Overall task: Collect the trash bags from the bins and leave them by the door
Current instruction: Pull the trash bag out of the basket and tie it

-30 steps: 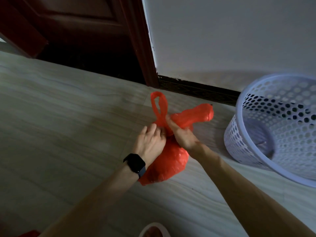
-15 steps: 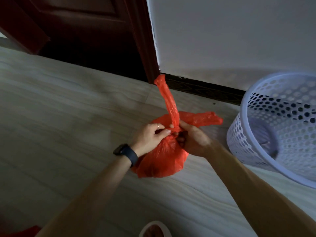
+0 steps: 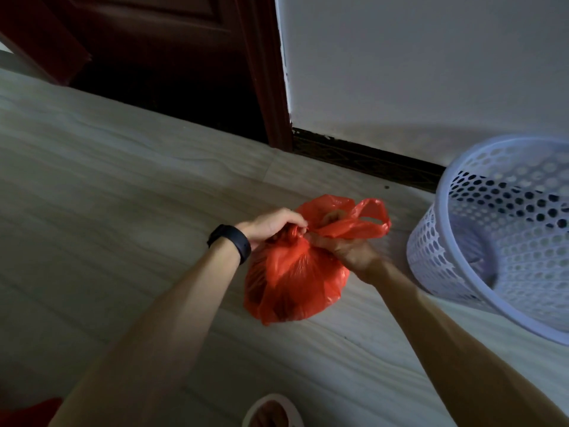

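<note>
Dark red-brown wood of the door frame (image 3: 264, 72) rises at the floor's far edge, on the left. Nearer, the left hand (image 3: 271, 224), with a black watch (image 3: 231, 241) on its wrist, curls its fingers round the twisted neck of the red trash bag (image 3: 292, 282). The bag bulges below both hands over the pale plank floor (image 3: 92, 195); whether it rests there I cannot tell. The right hand (image 3: 348, 251) pinches the bag's loose handle loops. Just right of it is a white perforated plastic bin (image 3: 431, 257), near the wall.

A full red trash bag (image 3: 292, 278), neck bunched, beside the white perforated bin (image 3: 505, 235).
</note>
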